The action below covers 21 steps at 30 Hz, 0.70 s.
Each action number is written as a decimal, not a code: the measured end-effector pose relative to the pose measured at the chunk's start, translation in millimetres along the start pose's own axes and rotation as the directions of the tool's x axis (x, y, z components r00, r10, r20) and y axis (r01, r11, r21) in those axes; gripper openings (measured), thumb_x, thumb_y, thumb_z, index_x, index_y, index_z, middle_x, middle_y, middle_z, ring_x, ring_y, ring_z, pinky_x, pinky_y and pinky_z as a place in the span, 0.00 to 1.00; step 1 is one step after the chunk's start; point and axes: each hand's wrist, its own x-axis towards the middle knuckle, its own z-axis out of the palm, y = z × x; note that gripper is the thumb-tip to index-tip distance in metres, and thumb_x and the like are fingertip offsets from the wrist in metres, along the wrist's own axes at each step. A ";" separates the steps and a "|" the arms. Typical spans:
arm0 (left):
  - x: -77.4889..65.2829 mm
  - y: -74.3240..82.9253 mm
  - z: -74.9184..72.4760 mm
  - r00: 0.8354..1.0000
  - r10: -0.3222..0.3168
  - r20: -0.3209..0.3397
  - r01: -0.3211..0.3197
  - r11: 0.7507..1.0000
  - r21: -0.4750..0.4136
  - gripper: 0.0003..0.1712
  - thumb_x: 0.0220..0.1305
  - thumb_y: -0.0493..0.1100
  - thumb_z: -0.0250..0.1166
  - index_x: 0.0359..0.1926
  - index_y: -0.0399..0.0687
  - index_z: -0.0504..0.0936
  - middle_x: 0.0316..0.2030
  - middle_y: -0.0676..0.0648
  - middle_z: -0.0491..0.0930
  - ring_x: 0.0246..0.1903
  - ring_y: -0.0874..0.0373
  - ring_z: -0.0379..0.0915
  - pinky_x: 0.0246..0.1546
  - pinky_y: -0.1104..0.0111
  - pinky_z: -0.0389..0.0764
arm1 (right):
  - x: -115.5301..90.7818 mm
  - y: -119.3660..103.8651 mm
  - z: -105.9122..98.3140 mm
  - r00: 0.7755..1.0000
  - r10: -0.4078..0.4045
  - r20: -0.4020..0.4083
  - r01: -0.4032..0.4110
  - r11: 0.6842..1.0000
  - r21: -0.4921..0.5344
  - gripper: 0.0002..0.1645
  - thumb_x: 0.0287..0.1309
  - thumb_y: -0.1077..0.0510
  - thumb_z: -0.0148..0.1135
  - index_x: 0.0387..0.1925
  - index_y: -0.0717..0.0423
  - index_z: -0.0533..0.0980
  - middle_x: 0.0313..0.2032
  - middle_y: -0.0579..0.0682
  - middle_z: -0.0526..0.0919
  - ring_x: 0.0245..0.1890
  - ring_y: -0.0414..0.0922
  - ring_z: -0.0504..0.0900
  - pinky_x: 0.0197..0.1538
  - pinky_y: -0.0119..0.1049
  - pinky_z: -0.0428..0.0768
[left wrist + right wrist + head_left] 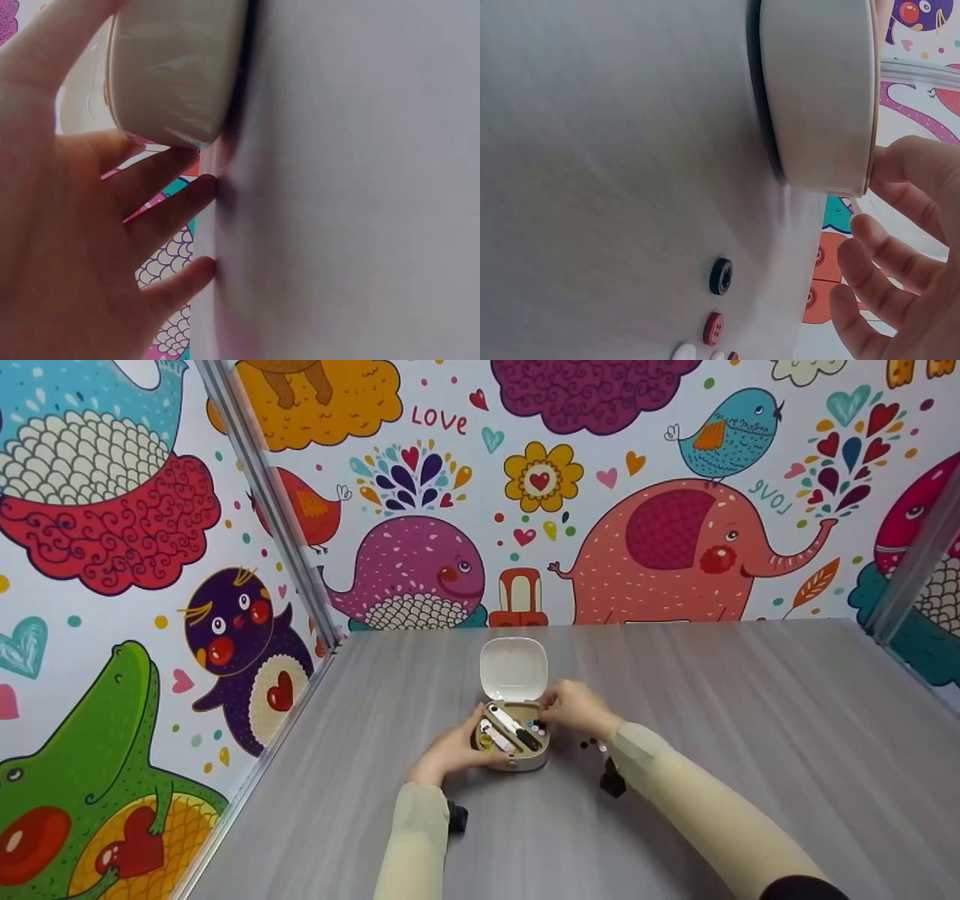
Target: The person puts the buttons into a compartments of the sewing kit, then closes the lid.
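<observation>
A small white sewing box stands on the table with its lid raised. Inside, a long white-and-black tool lies slantwise beside a pink-and-white item, whose kind is unclear. Small buttons fill part of the right compartment. My left hand grips the box from its left side, thumb at the front and fingers along the far side. My right hand is at the box's right rim, fingertips dipping over the button compartment; the rim hides whether they pinch anything.
Loose buttons lie on the table right of the box, among them a black button and a red button. Dark wrist-camera mounts sit under both forearms. A patterned wall rises behind the grey table.
</observation>
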 end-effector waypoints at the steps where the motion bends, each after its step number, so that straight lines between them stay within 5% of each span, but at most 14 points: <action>1: 0.1 -0.1 0.1 1.000 0.001 -0.001 -0.001 1.000 -0.002 0.66 0.46 0.62 0.76 0.76 0.44 0.47 0.71 0.37 0.55 0.67 0.42 0.57 0.64 0.52 0.63 | -0.1 -0.6 -0.4 1.000 0.001 0.000 -0.001 1.000 -0.005 0.02 0.48 0.59 0.71 0.25 0.51 0.83 0.26 0.43 0.80 0.25 0.40 0.75 0.28 0.35 0.74; 11: 0.9 0.2 -1.0 1.000 0.000 0.001 0.000 1.000 -0.013 0.66 0.45 0.61 0.76 0.76 0.45 0.47 0.71 0.37 0.55 0.67 0.41 0.56 0.64 0.50 0.62 | -1.1 -2.6 -1.3 1.000 -0.018 -0.022 0.017 0.998 -0.055 0.02 0.47 0.60 0.67 0.23 0.52 0.83 0.25 0.41 0.80 0.25 0.40 0.74 0.28 0.35 0.72; 21: -0.1 0.9 -1.0 1.000 -0.015 0.005 0.015 0.999 -0.029 0.66 0.45 0.61 0.76 0.77 0.46 0.47 0.71 0.37 0.57 0.66 0.41 0.58 0.63 0.50 0.62 | -5.4 2.6 -1.3 0.996 -0.057 -0.063 0.060 0.997 0.043 0.04 0.49 0.62 0.67 0.28 0.55 0.85 0.26 0.44 0.82 0.25 0.39 0.75 0.28 0.34 0.75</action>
